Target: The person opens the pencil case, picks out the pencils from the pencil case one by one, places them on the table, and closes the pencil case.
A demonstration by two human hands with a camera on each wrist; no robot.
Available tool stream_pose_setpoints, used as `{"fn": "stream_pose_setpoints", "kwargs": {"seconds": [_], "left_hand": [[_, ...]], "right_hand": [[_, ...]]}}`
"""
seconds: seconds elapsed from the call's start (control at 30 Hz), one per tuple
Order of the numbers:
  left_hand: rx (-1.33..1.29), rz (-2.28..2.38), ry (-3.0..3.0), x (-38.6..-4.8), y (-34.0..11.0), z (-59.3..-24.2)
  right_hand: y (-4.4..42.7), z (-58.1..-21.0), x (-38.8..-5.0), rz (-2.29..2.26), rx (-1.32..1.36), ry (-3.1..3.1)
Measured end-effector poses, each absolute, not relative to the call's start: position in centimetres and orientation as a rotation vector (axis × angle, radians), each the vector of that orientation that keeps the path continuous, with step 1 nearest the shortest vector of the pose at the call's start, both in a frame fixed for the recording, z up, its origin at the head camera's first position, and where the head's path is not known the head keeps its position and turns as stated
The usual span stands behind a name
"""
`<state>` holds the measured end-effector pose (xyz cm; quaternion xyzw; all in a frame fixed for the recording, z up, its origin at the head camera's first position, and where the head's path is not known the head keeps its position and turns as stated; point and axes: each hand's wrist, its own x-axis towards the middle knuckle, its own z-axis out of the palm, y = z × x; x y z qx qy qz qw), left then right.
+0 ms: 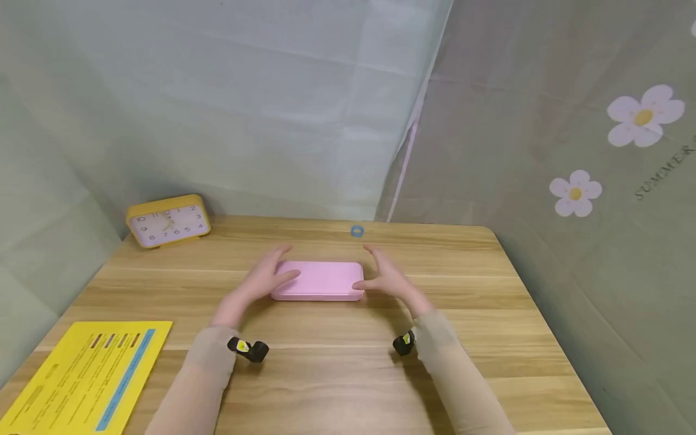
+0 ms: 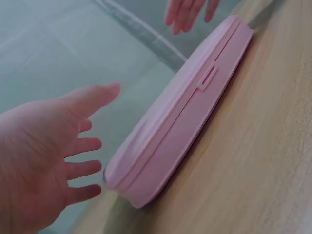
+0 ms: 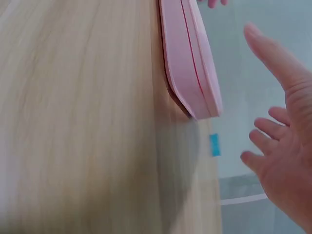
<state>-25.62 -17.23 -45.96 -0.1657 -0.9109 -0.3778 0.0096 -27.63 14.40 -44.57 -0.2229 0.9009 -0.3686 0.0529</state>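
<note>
A closed pink case (image 1: 321, 279) with rounded corners lies flat on the wooden table, a small latch on its near side in the left wrist view. My left hand (image 1: 264, 279) is at its left end, fingers spread and thumb apart. At the opposite end is my right hand (image 1: 387, 279), held the same way. In the left wrist view a gap shows between the left hand (image 2: 53, 156) and the case (image 2: 180, 112). The right wrist view likewise shows the right hand (image 3: 287, 126) beside the case (image 3: 190, 58), not gripping it.
A yellow alarm clock (image 1: 170, 222) stands at the table's back left corner. Behind the case lies a small blue ring, perhaps a tape roll (image 1: 356, 231). A yellow printed sheet or booklet (image 1: 87, 374) is at the front left. Curtains (image 1: 261, 109) hang close behind the table (image 1: 326, 374).
</note>
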Motion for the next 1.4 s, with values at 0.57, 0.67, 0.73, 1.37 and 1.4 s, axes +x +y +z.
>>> {"fn": "stream_pose_setpoints", "kwargs": {"seconds": [0.57,0.67,0.73,1.37,1.4], "left_hand": [[-0.581,-1.495,-2.821,-24.5,-19.2,-48.9],[-0.594,-1.531,-2.800,-24.5,-19.3,-49.3],[-0.595,-1.574,-2.784,-24.5,-19.4,-49.4],[-0.549,-1.612,-2.755,-24.4,-19.4,-49.8],[-0.543,-1.602,-2.756,-24.5,-19.4,-49.9]], "right_hand": [[13.3,-46.8,-28.2,-1.144,-0.841,2.491],[13.2,-47.1,-28.3,-1.100,-0.869,2.525],[13.2,-47.2,-28.4,-1.085,-0.882,2.538],[13.2,-47.5,-28.6,-1.118,-0.876,2.558],[13.2,-47.6,-28.6,-1.118,-0.873,2.559]]}}
